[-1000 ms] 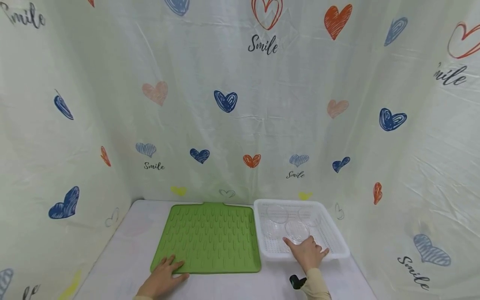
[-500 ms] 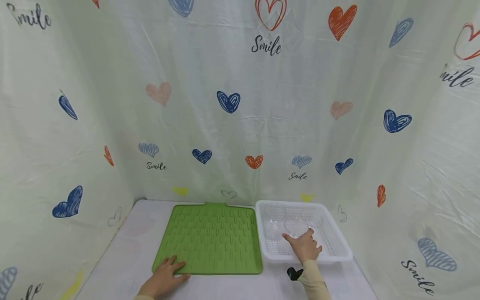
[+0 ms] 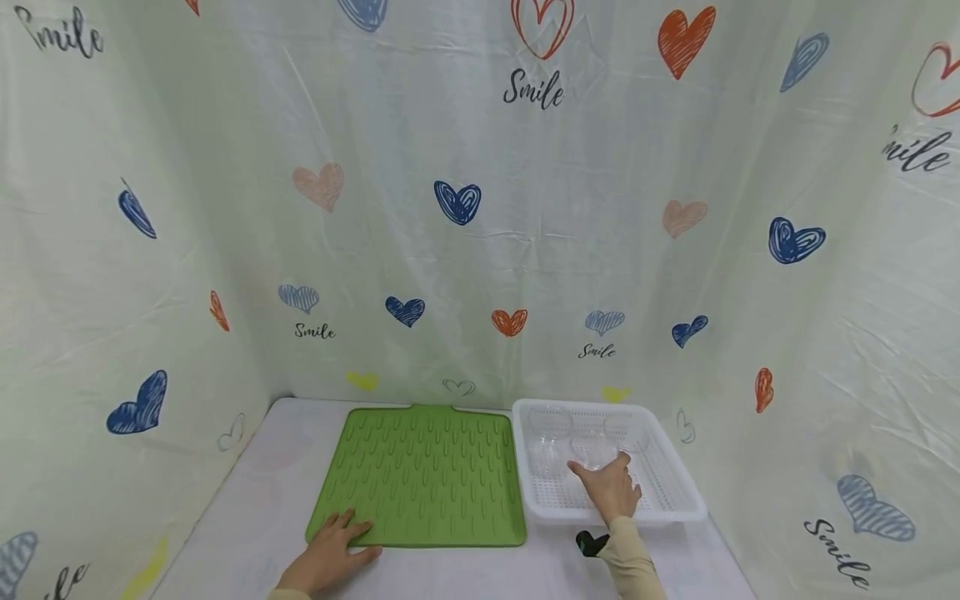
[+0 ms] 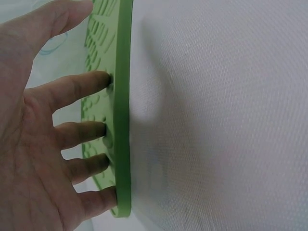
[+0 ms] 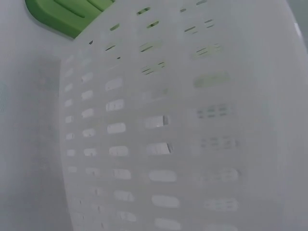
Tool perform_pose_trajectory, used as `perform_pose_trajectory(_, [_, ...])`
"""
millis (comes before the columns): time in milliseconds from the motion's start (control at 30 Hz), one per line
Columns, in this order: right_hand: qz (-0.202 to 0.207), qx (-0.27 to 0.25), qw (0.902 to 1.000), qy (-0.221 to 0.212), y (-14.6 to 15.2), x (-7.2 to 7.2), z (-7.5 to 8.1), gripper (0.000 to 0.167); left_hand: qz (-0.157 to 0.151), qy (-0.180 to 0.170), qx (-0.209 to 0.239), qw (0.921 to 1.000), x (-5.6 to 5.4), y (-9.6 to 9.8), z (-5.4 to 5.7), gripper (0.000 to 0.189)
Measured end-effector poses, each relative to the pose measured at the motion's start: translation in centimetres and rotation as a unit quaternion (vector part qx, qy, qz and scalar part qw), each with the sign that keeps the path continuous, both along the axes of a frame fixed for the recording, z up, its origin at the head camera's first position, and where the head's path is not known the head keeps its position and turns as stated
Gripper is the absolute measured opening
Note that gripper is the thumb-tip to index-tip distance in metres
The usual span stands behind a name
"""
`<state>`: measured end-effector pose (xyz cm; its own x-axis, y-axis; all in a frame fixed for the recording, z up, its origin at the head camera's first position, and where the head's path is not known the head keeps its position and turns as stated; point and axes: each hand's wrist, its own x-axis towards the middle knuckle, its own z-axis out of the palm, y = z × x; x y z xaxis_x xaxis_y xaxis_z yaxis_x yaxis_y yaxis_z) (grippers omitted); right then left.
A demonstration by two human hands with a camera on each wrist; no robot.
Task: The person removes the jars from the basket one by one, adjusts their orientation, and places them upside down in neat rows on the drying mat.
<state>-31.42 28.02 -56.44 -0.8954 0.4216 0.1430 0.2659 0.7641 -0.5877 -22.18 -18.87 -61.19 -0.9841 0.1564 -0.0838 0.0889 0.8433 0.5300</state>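
- The left hand [image 3: 326, 557] lies flat with its fingers spread, gripping nothing; the fingertips rest on the green mat [image 3: 427, 479] just inside the edge, at its near left corner.
- The right hand [image 3: 609, 490] reaches over the near side of the white basket [image 3: 663, 515], thumb and forefinger parted widely beside a clear round container [image 3: 591, 448]. I can't tell from here whether they pinch it.
- Two more clear containers stand farther back in the basket, one toward the left [image 3: 551, 423] and one toward the right [image 3: 626, 433]; see-through walls make their outlines faint.
- The mat lies flat, its ridged face up, its far edge close to the curtain [image 3: 525, 250].
- The basket sits right of the mat, their sides so close that I can't say whether they touch.
- On its other side, the basket comes up to the table's right edge.
- White tablecloth [image 3: 258, 517] shows widely left of the mat and in a strip along the near side.
- A small black object [image 3: 591, 544] sits beside the right sleeve [image 3: 633, 560].
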Motion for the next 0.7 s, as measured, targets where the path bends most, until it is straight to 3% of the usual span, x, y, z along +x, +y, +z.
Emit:
perform_pose_trajectory(200, [0.003,-0.015,0.9995,0.027,-0.2,0.3,0.1,0.113,-0.001,-0.008,-0.004,1.0000,-0.3,0.0,0.0,0.065])
perform_pose_trajectory(367, [0.012,-0.030,0.9968,0.073,-0.8,0.8,0.6,0.113,0.002,-0.013,-0.006,0.9999,-0.3,0.1,0.0,0.064])
perform_pose_trajectory(700, [0.037,0.019,0.9794,0.198,-2.2,1.1,2.5,0.105,0.004,0.005,-0.009,0.9999,0.1,0.2,0.2,0.064])
